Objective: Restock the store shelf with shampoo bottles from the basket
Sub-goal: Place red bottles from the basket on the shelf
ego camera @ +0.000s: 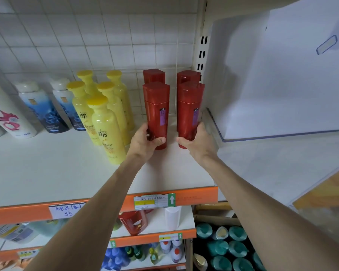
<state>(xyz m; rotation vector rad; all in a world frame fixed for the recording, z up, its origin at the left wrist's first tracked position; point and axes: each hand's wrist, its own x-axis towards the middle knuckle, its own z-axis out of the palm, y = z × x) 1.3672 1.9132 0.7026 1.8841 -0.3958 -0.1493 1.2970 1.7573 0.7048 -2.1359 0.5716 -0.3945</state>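
Two tall red shampoo bottles with purple labels stand at centre frame on the white shelf [47, 169]. The left hand [145, 141] has its grip closed round the base of the left red bottle [157, 110]; the right hand [198, 141] likewise wraps the right red bottle [189, 110]. Two more red bottles [154, 76] stand behind. Yellow bottles [106, 130] cluster just left. At lower right, a basket [213, 207] holds teal-capped bottles [237, 249].
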